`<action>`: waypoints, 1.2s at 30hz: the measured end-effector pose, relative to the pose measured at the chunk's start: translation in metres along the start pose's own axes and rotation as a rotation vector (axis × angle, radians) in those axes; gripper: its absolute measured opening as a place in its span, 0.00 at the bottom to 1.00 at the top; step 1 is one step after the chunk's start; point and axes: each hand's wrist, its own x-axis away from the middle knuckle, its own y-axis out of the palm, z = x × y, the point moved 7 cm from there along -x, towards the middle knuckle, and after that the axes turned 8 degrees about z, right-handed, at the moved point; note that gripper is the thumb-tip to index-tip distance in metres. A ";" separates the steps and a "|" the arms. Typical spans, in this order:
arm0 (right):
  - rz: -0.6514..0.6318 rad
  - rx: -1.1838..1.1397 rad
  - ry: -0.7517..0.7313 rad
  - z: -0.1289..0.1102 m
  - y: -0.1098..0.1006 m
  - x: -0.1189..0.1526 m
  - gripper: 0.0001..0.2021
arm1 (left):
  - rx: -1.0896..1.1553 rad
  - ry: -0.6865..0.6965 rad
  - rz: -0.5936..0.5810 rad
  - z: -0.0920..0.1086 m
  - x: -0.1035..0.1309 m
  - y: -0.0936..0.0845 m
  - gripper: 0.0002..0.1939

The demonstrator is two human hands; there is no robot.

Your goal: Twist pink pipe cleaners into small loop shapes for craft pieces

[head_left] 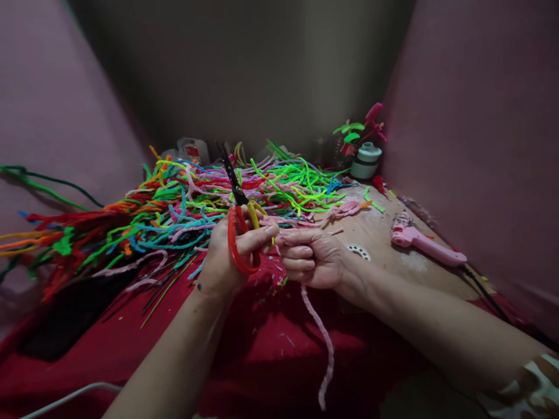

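Scissors with dark blades (232, 174) and red and yellow handles hang on my left hand (233, 247), blades pointing up and away. The red loop crosses the back of that hand. Its thumb and fingers pinch close to the fingertips of my right hand (317, 256). My right hand is closed around a pale pink pipe cleaner (325, 337), whose tail dangles below the fist over the red cloth. The two hands nearly touch, and fingers cover the part of the pipe cleaner between them.
Behind my hands lies a heap of multicoloured pipe cleaners (288, 180). To the right are a pink glue gun (425, 244), a small lidded jar (365, 162) and pipe-cleaner flowers (373, 119). A dark flat object (65, 320) rests at left on the red cloth (174, 361). Pink walls flank both sides.
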 end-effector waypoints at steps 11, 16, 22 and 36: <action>0.141 0.332 -0.380 -0.019 0.005 0.005 0.07 | -0.063 -0.007 0.058 0.000 -0.001 -0.004 0.08; 0.383 0.767 -0.722 -0.034 0.008 0.020 0.13 | -0.169 0.021 0.139 0.001 -0.001 -0.010 0.10; 0.446 1.061 -0.880 -0.036 0.015 0.026 0.12 | -0.223 -0.002 0.148 0.001 0.001 -0.008 0.08; 0.490 1.039 -0.984 -0.038 0.010 0.028 0.08 | -0.188 -0.076 0.197 0.000 0.003 -0.010 0.10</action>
